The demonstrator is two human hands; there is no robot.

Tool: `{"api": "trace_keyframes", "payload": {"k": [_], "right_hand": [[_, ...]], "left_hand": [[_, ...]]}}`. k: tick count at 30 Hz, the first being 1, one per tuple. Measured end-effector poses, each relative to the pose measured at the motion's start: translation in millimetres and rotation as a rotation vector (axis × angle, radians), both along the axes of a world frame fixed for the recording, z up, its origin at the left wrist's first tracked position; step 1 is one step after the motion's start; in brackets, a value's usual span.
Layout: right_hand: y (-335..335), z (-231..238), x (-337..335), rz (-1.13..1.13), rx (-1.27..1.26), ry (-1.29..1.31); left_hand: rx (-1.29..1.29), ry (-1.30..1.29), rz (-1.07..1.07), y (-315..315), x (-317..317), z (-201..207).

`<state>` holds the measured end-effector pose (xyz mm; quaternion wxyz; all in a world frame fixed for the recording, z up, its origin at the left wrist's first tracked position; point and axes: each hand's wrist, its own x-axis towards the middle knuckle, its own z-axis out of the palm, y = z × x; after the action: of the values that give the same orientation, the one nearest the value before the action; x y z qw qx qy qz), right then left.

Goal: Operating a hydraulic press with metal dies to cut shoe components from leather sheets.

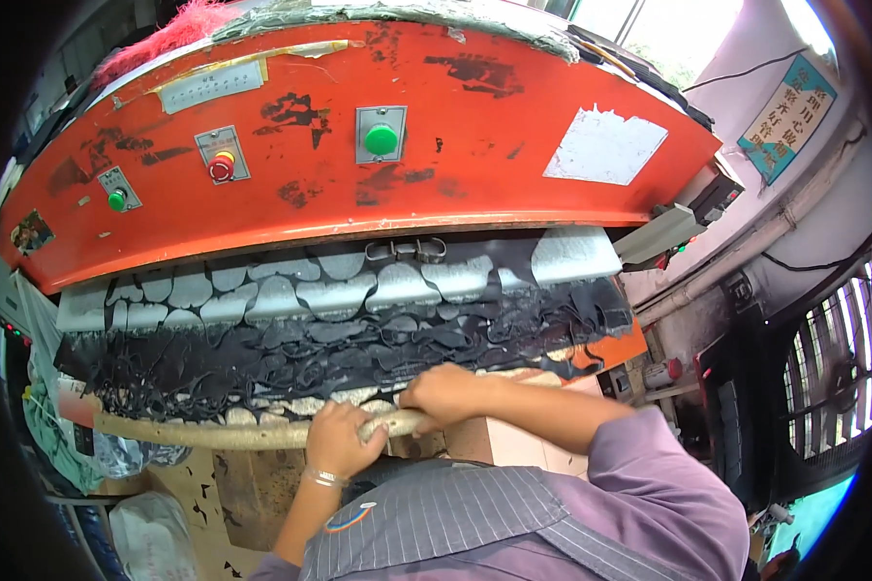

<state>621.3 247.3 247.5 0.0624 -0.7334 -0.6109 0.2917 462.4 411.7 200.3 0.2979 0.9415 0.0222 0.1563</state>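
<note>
My left hand (337, 441) is closed at the near edge of the press bed, its thumb over a pale tan strip (213, 433) with a rounded edge. Just right of it and a little farther away, my right hand (445, 395) curls its fingers down onto the same strip. Between the hands, a stub of the strip shows. Beyond them lies a black sheet (358, 344), crumpled into many thin loops with cut-out holes. A small metal cutting die (407, 252) sits farther back under the orange press head (513, 126).
Pale rounded shapes show through the sheet's holes at the back. The press head carries a red button (221, 167) and a large green button (381, 140). White plastic bags (153, 533) stand at lower left. A dark fan-like machine (833, 358) is at right.
</note>
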Motion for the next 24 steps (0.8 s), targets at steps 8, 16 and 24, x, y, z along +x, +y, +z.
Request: {"api": "trace_keyframes", "payload": {"k": [8,16,24], "right_hand": [[101,-22,225,0.168,0.165,-0.722],[64,21,280,-0.081,0.242,-0.437],[-30,-44,233,-1.203,0.456,-0.174]], "left_hand": [[-0.303,0.193,-0.020,7,49,17],[-0.281,-0.107,0.053,19,150,39],[-0.445,0.146,0.126,-11,264,-5]]}}
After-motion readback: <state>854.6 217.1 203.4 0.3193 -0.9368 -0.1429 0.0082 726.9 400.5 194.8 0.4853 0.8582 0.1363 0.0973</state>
